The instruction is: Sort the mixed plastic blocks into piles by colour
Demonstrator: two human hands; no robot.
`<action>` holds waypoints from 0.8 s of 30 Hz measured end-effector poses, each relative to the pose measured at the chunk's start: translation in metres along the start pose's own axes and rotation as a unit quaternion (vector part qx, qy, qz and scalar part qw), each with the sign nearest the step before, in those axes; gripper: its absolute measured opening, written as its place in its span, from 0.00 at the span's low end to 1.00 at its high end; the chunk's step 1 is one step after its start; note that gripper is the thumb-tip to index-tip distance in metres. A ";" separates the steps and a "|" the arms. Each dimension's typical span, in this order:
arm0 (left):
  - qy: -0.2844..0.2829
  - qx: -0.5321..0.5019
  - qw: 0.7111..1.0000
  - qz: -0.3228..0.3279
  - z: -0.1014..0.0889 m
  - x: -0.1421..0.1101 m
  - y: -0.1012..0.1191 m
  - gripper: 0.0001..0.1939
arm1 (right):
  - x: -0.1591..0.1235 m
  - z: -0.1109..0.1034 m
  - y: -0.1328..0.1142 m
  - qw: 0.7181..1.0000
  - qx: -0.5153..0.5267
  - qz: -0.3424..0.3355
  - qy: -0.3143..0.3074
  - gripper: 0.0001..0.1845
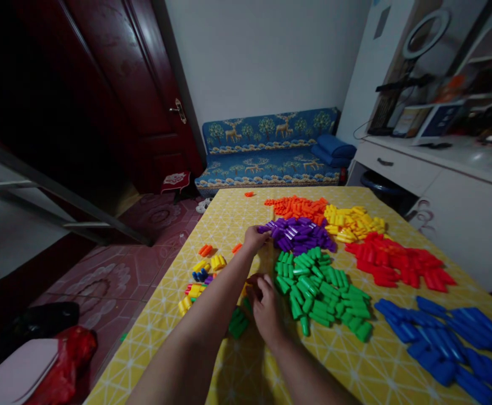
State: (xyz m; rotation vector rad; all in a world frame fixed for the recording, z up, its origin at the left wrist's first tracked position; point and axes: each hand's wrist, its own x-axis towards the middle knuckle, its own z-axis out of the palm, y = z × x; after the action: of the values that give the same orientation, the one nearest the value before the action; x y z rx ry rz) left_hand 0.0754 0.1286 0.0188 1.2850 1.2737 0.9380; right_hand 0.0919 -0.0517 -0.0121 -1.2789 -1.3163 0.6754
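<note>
My left hand (257, 238) reaches to the left edge of a heap of purple plastic building blocks (298, 235), its fingers closed on a purple block (263, 229). Nearer to me, my right hand (266, 306) has curled fingers beside a few green blocks (239, 323). A bit of yellow (244, 289) shows by those fingertips, but what they hold is hidden. A large heap of green blocks (319, 289) lies just right of this hand. Left of my left forearm is a mixed group with yellow blocks (218, 262), dark blue blocks (201, 275) and orange blocks (205, 250).
On the yellow patterned tablecloth (334, 365) lie heaps of orange blocks (298, 207), yellow blocks (353, 221), red blocks (400, 260) and blue blocks (443, 337). A blue sofa (266, 163) stands beyond the table, a white cabinet (460, 197) to the right.
</note>
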 end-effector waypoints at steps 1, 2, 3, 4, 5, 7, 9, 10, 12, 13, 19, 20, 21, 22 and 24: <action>-0.004 -0.002 1.000 -0.001 0.002 0.003 -0.002 0.08 | 0.000 0.000 0.000 1.000 0.000 0.000 0.001 0.09; -0.005 -0.005 1.000 -0.004 0.003 0.004 -0.004 0.08 | 0.000 0.000 0.000 1.000 -0.002 0.000 0.002 0.10; -0.005 -0.008 1.000 -0.009 0.003 0.005 -0.006 0.09 | 0.000 0.000 0.000 1.000 -0.004 -0.001 0.002 0.10; -0.005 -0.012 1.000 -0.016 0.002 0.006 -0.008 0.10 | 0.000 0.001 0.001 1.000 -0.007 -0.002 0.003 0.11; -0.006 -0.016 0.999 -0.027 0.000 0.007 -0.009 0.12 | 0.001 0.001 0.002 1.000 -0.011 -0.004 0.005 0.11; -0.014 -0.024 0.998 -0.054 -0.006 0.008 -0.011 0.14 | 0.001 0.003 0.005 1.000 -0.020 -0.009 0.010 0.12; -0.025 -0.032 0.996 -0.076 -0.012 0.008 -0.012 0.16 | 0.001 0.004 0.008 0.999 -0.029 -0.014 0.012 0.12; -0.029 -0.035 0.996 -0.080 -0.013 0.007 -0.012 0.16 | 0.001 0.004 0.009 0.999 -0.032 -0.016 0.012 0.13; -0.030 -0.045 0.996 -0.073 -0.014 0.005 -0.012 0.15 | 0.001 0.004 0.010 0.999 -0.035 -0.017 0.008 0.13; -0.029 -0.051 0.996 -0.064 -0.013 0.004 -0.011 0.14 | 0.001 0.004 0.010 0.999 -0.036 -0.018 0.006 0.14; -0.019 -0.116 0.993 -0.019 -0.009 -0.003 0.000 0.18 | 0.002 0.003 0.008 1.000 -0.022 -0.019 0.013 0.12; -0.017 -0.129 0.991 -0.015 -0.012 -0.005 0.002 0.19 | 0.002 0.003 0.008 1.000 -0.017 -0.017 0.016 0.11; -0.015 -0.143 0.990 -0.014 -0.016 -0.007 0.003 0.20 | 0.003 0.003 0.009 1.000 -0.012 -0.016 0.020 0.11; -0.014 -0.157 0.987 -0.015 -0.022 -0.011 0.005 0.21 | 0.003 0.003 0.010 1.000 -0.006 -0.015 0.023 0.10; -0.017 -0.192 0.981 -0.021 -0.036 -0.021 0.005 0.20 | 0.003 0.003 0.013 1.000 0.009 -0.004 0.026 0.09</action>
State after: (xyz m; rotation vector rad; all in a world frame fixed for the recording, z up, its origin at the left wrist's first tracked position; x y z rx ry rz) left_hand 0.0379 0.1137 0.0320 0.9632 1.0278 1.0663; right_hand 0.0936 -0.0451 -0.0239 -1.2677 -1.2689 0.6433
